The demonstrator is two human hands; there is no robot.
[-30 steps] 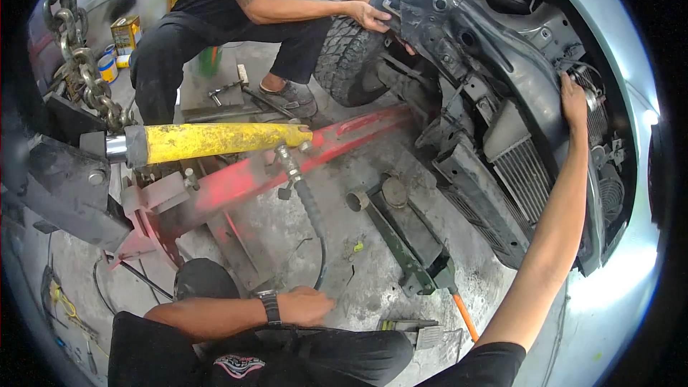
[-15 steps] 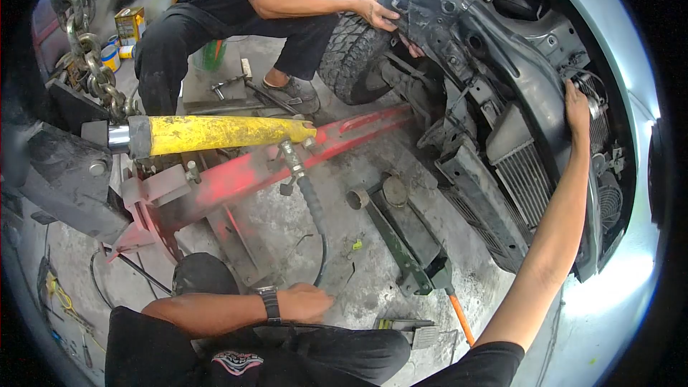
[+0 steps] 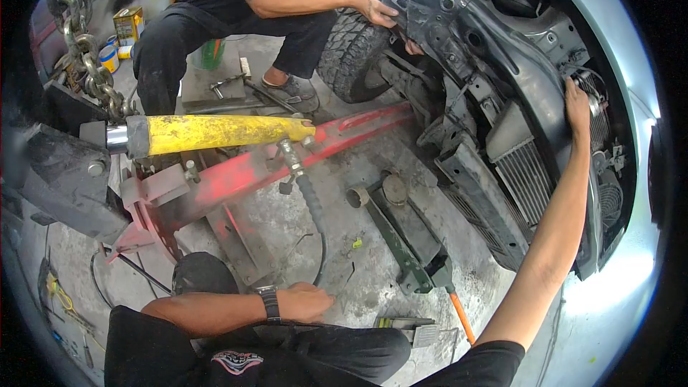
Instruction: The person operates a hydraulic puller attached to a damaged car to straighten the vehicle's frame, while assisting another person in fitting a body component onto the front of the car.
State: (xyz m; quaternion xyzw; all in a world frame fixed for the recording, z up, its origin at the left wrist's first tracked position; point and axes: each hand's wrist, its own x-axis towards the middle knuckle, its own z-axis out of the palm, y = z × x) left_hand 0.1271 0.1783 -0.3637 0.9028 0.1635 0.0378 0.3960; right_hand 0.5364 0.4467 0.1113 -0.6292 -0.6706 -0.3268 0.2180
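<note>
My left hand (image 3: 307, 303), with a watch on its wrist, rests near my leg at the bottom; its fingers are curled and what they may hold is hidden. Close by it, a black hose (image 3: 320, 244) runs down from the fitting under the yellow cylinder (image 3: 222, 135). My right hand (image 3: 577, 109) lies against the dark front bar (image 3: 537, 111) of the vehicle, fingers stretched upward along it. Below that bar is a radiator (image 3: 527, 179).
A co-worker (image 3: 251, 29) crouches by the tire (image 3: 352, 57), hands on the vehicle part. A red beam (image 3: 244, 179) crosses the floor. A green jack (image 3: 408, 244) with an orange handle (image 3: 462, 317) stands below the vehicle. Chains (image 3: 87, 50) hang at left.
The co-worker's hands and the plate they hold have shifted very slightly. My two hands stay in place.
</note>
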